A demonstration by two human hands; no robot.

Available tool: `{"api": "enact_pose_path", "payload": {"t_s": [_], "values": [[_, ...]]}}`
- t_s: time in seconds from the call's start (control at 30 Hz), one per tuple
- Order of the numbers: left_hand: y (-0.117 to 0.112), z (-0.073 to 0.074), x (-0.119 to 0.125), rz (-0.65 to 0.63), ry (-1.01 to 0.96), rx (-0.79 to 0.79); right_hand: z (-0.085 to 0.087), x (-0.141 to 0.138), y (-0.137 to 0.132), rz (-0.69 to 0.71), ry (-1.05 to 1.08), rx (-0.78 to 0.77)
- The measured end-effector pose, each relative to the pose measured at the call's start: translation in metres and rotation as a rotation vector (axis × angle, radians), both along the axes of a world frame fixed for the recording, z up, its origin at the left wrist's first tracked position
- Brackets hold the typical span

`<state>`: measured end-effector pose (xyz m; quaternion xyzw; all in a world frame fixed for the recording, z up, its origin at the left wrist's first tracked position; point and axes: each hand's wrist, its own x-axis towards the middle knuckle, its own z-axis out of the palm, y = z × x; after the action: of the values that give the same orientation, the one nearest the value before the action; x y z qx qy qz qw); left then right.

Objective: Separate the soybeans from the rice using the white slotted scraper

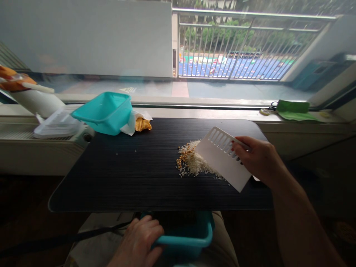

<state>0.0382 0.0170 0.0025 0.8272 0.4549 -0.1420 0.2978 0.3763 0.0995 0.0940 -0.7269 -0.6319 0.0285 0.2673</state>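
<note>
In my right hand [257,157] is a white slotted scraper [222,161], tilted, with its row of slots along the upper side. The scraper's left edge meets a heap of rice grains [196,163] on the dark tabletop [133,178]. Small yellow-brown beans or kernels [182,157] are mixed in at the heap's left side. Below the front edge of the table, my left hand [143,237] grips the rim of a turquoise plastic tub [186,241] on my lap. The inside of this tub is dark, so its contents are hard to make out.
A second turquoise tub [111,113] stands at the table's back left, beside a crumpled yellow-and-white wrapper [142,124]. A clear plastic lid [59,122] lies further left. On the right windowsill are a green cloth [294,110] and dark-handled scissors [274,105].
</note>
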Motion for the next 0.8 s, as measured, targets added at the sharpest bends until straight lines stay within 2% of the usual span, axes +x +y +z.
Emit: {"api": "enact_pose_path", "payload": {"t_s": [0.13, 0.27, 0.47, 0.53, 0.67, 0.8], "values": [[0.001, 0.001, 0.001, 0.008, -0.006, 0.0, 0.006, 0.001, 0.017, -0.042, -0.06, 0.019], [0.0, 0.001, 0.002, 0.004, -0.009, 0.01, 0.011, -0.002, 0.031, -0.038, -0.102, -0.047], [0.002, 0.001, 0.001, -0.005, -0.024, 0.016, 0.018, -0.007, 0.031, 0.046, -0.082, -0.062], [0.003, 0.0, 0.002, -0.01, -0.023, 0.014, 0.021, -0.001, 0.03, 0.033, -0.086, -0.036], [0.003, -0.004, 0.002, -0.013, -0.016, 0.007, 0.027, 0.022, 0.033, -0.089, -0.156, 0.004], [0.002, -0.007, 0.0, -0.021, 0.006, 0.001, 0.026, 0.041, 0.041, -0.136, -0.217, -0.042]]}}
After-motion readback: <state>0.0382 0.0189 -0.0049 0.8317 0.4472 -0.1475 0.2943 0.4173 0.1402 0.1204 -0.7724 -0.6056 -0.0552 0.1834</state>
